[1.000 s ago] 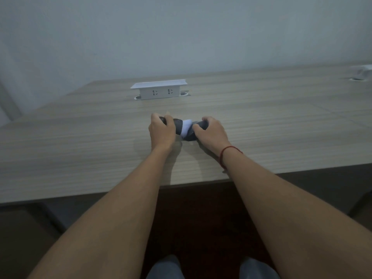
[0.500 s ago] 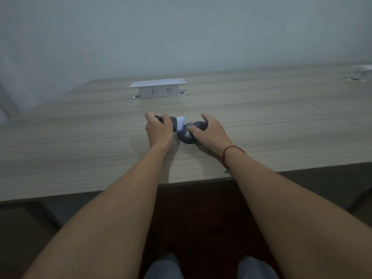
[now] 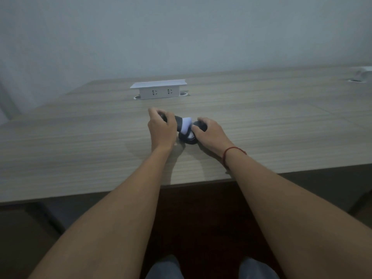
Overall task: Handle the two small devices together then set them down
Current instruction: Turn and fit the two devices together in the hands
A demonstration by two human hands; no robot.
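Two small dark devices meet at the middle of the wooden table (image 3: 80, 150). My left hand (image 3: 162, 130) grips the left device (image 3: 182, 123), a dark body with a white end pointing right. My right hand (image 3: 210, 135) holds the right device (image 3: 188, 138), a dark rounded piece low on the table. The white end lies over the right device, touching it. Much of each device is hidden under my fingers. A red string circles my right wrist.
A white pop-up socket box (image 3: 159, 90) stands on the table behind my hands. A white fitting (image 3: 362, 74) sits at the far right edge. The table's front edge runs under my forearms, with my knees below it.
The devices were together, came slightly apart half a second ago, and are pressed together again now. Both hands stay at the same spot on the table.
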